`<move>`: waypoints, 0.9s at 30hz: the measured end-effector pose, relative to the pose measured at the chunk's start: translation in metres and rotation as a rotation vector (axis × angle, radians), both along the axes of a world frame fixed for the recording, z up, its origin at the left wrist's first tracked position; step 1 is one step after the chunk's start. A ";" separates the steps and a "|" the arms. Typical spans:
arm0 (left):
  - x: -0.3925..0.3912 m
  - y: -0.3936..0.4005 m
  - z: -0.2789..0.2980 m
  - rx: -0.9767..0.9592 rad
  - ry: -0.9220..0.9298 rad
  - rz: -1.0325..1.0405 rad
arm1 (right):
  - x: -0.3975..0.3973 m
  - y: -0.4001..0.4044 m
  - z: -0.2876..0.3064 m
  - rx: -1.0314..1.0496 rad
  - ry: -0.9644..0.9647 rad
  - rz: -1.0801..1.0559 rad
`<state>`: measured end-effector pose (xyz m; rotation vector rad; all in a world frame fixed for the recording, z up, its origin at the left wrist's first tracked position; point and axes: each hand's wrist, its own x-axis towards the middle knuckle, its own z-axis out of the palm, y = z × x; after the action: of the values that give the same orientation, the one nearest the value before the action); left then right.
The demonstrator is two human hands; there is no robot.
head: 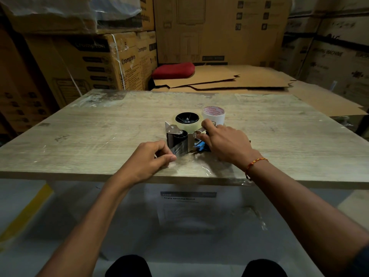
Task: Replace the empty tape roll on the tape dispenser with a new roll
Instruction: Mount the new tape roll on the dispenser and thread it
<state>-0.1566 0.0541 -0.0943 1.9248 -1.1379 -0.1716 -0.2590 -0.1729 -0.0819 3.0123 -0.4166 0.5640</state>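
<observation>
The tape dispenser [184, 132] lies on its side near the front edge of the wooden table [95, 124], with the new clear roll [190, 125] already seated on the black hub. The empty core [214, 114], white with red print, stands just behind it, set aside.

Left hand [148, 160]: thumb and forefinger pinch the free end of the tape [178, 149], drawn out past the roller and metal front plate. Right hand [223, 141]: fingers curled over the dispenser body, holding it down at the blue handle [199, 145]; thumb up by the frame beside the roll.

Judgement: the swap itself looks done; the step in hand is threading the leader. To do it well:
- keep the right hand pressing firmly so the body does not slide toward the pull;
- draw the tape straight and flat, square to the roller, to avoid creasing or folding it on itself;
- keep the sticky face outward from the roller;
- bring it just over the serrated cutter, fingertips away from the teeth.

Whether the tape runs under the guide flap I cannot tell. A loose strip of clear film [207, 167] lies on the table edge.
</observation>
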 end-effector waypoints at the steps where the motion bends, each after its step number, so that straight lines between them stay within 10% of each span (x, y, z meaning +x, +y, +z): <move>1: -0.001 0.002 0.001 0.001 0.007 -0.007 | 0.000 0.000 0.001 0.006 0.004 0.001; 16: 0.037 0.018 0.019 0.089 -0.078 0.065 | 0.000 -0.004 0.004 0.021 0.049 0.042; 27: 0.055 0.002 0.017 -0.013 0.312 -0.008 | -0.002 -0.011 0.008 -0.002 0.044 0.108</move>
<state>-0.1016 0.0565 -0.0777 1.8054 -0.9355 -0.4508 -0.2611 -0.1836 -0.0743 3.0533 -0.2518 0.5029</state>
